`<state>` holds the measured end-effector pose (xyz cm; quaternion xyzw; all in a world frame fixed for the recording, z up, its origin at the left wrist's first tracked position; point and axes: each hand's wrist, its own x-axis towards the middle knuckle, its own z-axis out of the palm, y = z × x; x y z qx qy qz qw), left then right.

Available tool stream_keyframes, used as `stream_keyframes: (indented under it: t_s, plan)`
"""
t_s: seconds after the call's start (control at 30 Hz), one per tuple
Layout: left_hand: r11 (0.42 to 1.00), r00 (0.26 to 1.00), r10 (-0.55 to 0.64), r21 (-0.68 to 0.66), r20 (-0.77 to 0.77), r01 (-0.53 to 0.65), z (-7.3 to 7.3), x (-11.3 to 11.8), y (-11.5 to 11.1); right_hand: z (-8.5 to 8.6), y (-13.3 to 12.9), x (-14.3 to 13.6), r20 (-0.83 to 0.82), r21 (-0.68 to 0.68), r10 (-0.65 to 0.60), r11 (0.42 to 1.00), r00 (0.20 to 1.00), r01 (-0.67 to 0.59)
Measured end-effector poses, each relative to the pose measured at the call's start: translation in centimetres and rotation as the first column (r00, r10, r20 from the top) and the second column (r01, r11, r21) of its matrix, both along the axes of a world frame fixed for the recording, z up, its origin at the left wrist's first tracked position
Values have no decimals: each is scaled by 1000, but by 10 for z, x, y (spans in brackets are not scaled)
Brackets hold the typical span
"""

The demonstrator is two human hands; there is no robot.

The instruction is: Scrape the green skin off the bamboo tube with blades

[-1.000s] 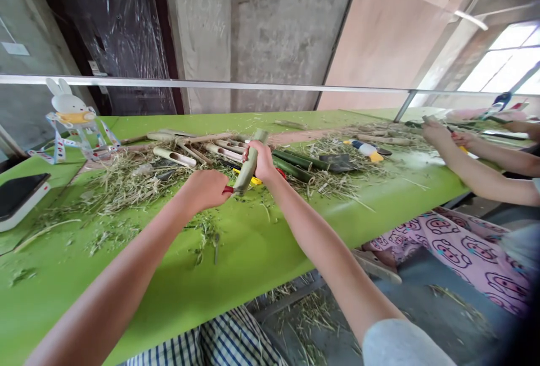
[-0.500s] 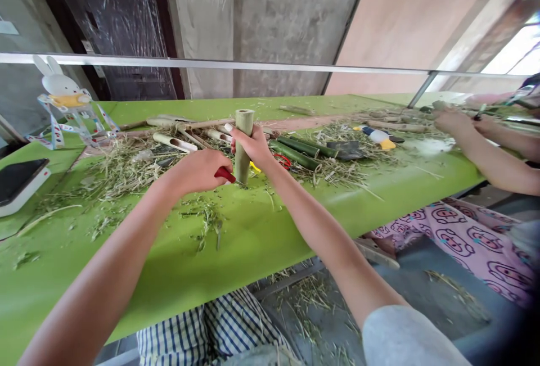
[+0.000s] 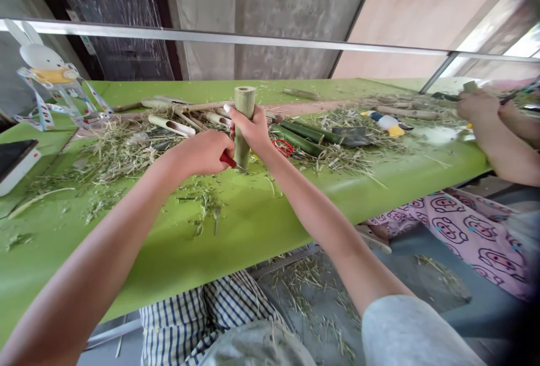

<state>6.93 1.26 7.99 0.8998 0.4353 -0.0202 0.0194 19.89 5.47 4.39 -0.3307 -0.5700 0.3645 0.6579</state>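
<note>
A pale green bamboo tube (image 3: 243, 155) stands upright on the green table, its hollow top end facing up. My right hand (image 3: 254, 131) is wrapped round its upper part, with the thumb along the near side. My left hand (image 3: 206, 152) grips a red-handled tool (image 3: 228, 159) low beside the tube. Its thin metal tip is at the tube's lower side, but too small to tell whether it is a knife blade. Just behind my right hand lie several dark green bamboo pieces (image 3: 301, 140) and a coil of red cord (image 3: 283, 147).
Bamboo shavings (image 3: 122, 149) and split bamboo pieces (image 3: 172, 125) lie to the left. A rabbit figure (image 3: 42, 65) and a black-and-white device (image 3: 17, 166) are at the far left. On the right are a white-and-yellow bottle-like thing (image 3: 388, 123) and a co-worker's hands (image 3: 478, 104).
The view has tilted down slightly, so the table sits higher. My hands keep nearly the same place on the tube and tool. The co-worker's hands have shifted a little.
</note>
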Motion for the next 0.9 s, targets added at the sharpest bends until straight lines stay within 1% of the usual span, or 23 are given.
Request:
stream_keyframes:
  t_s: [0.1,0.27,0.37,0.5,0.6,0.73,0.8,0.9]
  plan:
    - [1000,1000,2,-4,23,-2,-2,1,2,-2,3,0,-22,-14,0,1000,1000,0]
    - [999,997,22,-51,74,-18,-7,-5,7,-4,7,1,-46,-44,17,999,999,-19]
    - [998,996,25,-63,80,-20,-8,-5,8,-5,10,2,-25,-38,16,999,1000,-17]
    - [999,995,-1,-47,96,6,-6,0,7,-5,10,2,-3,-35,17,999,1000,-17]
    - [1000,995,-12,-28,96,14,-3,4,7,-4,8,2,10,-36,-18,999,1000,18]
    - [998,994,-16,-59,106,22,-1,5,9,-3,7,1,55,-9,-58,998,997,59]
    - [997,996,-10,-76,92,17,-3,5,10,-2,9,0,74,6,-89,996,993,88]
    - [998,998,-23,-53,59,27,-10,3,9,-3,15,-1,104,-3,-96,995,990,96]
